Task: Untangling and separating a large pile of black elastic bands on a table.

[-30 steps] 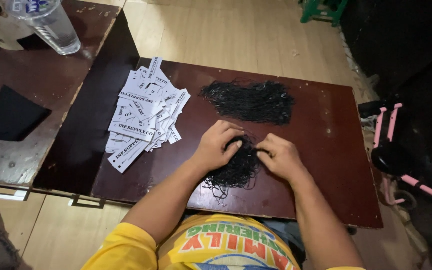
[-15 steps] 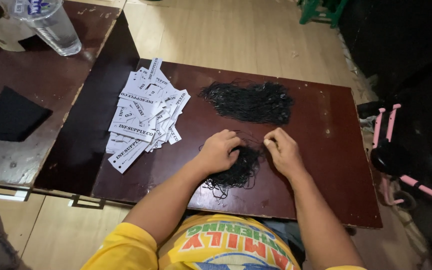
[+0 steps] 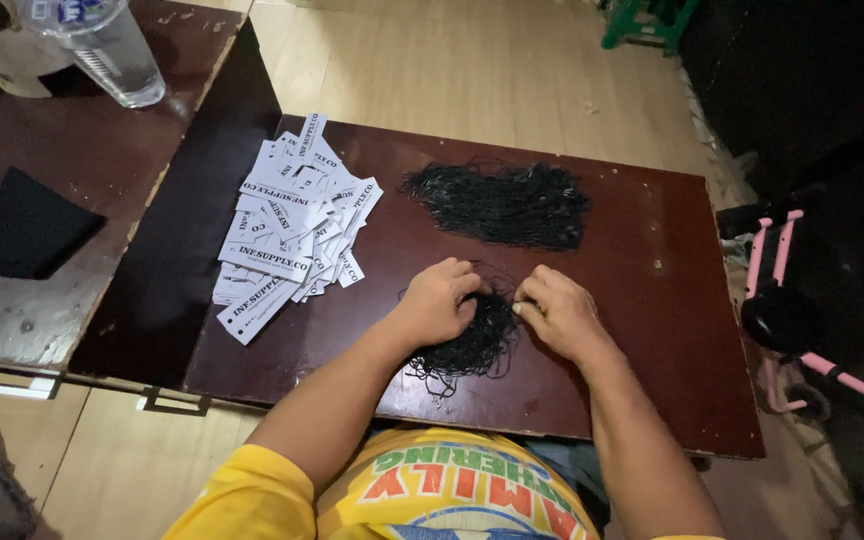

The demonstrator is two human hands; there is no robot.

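My left hand [image 3: 439, 303] & right hand [image 3: 555, 312] both pinched on small tangled bundle of thin black strings [image 3: 467, 345] between them, bigger black string pile [image 3: 500, 204] just beyond my fingers, white paper tags [image 3: 292, 225] to left of grip

Both hands, the left hand [image 3: 436, 304] and right hand [image 3: 558, 312], pinch a small bundle of black strings [image 3: 472, 342] on the dark wooden board [image 3: 652, 300], beside white paper tags [image 3: 292, 228].

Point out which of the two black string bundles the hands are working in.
The smaller bundle at the near edge, between the left hand and right hand. The larger bundle lies untouched farther back.
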